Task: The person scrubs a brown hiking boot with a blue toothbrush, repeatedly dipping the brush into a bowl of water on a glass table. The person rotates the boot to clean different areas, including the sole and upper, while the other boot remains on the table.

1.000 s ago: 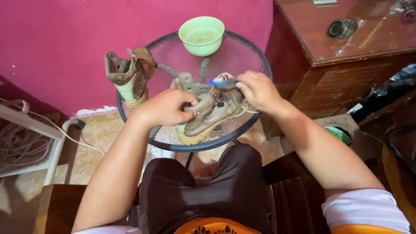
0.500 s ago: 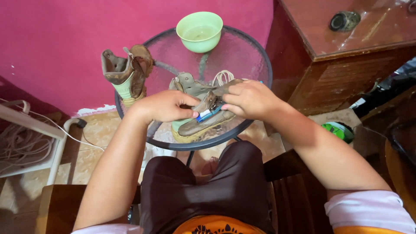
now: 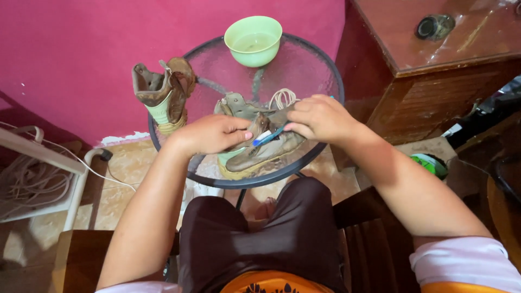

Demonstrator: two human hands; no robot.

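- Shoe point(image 3: 260, 154) — a worn, tan-brown thing with a pale green lining and a thick, grimy sole, laid on its side at the near edge of the round glass table point(image 3: 320, 65); its off-white laces point(image 3: 283, 97) are looped loosely on the glass just behind it.
- The shoe is steadied by the left hand point(image 3: 209, 133), whose fingers are curled together and clamped over the upper, near the opening.
- A toothbrush point(image 3: 269, 135) with a blue and white handle is held in the right hand point(image 3: 320, 116); the fingers are closed round the handle, and the brush end is laid against the shoe's upper, between the two hands.
- The table top is made of textured, frosted glass set in a thin dark metal rim; the dark legs are seen dimly through it.
- A second shoe point(image 3: 163, 95) of the same worn kind is stood upright at the table's left edge, well apart from the first.
- A pale green bowl point(image 3: 253, 39) — smooth, round — is placed at the far side of the table; cloudy liquid is seen in it.
- To the right, a dark wooden cabinet point(image 3: 434, 92) with a glossy reddish top is stood beside the table.
- Behind, a wall point(image 3: 108, 32) painted deep pink is seen, chipped white near the tiled floor point(image 3: 125, 168).
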